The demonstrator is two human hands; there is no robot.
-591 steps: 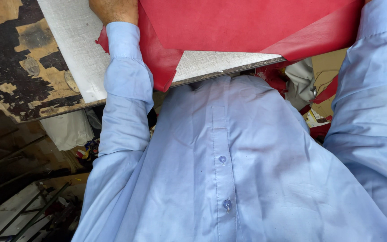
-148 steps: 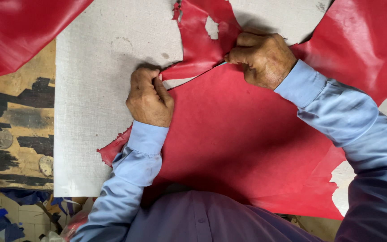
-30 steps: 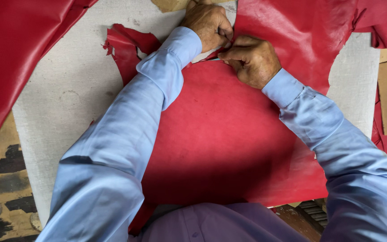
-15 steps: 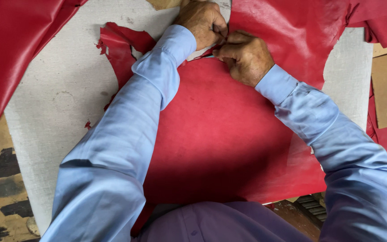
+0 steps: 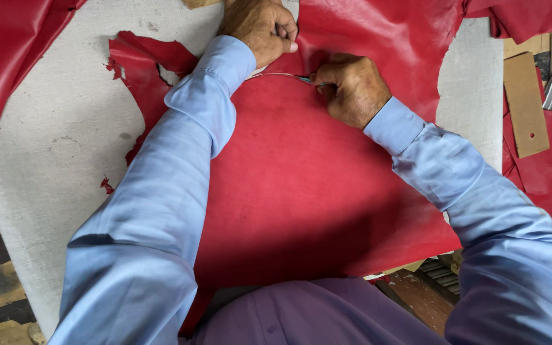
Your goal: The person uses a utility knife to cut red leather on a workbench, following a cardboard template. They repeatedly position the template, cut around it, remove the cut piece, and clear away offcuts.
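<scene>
Red leather (image 5: 301,191), a large glossy sheet, lies flat on the pale grey worktop (image 5: 52,160) in the head view, spreading from the person's body up past both hands, with a ragged offcut edge showing at the upper left. The left hand (image 5: 260,25) rests near the top of the sheet, its fingers (image 5: 285,35) curled down and pressing on the leather just beside a cut line; whether they pinch the material or only pin it cannot be told. The right hand (image 5: 352,89) is closed tight around a slim cutting tool (image 5: 305,79) — only a thin greenish tip and a bright line along the leather show, touching the sheet between the two hands. By its look the leather is soft and limp, light for its spread, with a smooth, probably slippery face; it would likely drape and crease if lifted by one corner, so holding it flat close beside the cut, or taking it by two well-separated edge points, seems the surest grip. More red leather (image 5: 7,70) hangs at the far left, and a brown cardboard strip (image 5: 525,105) lies at the right.
</scene>
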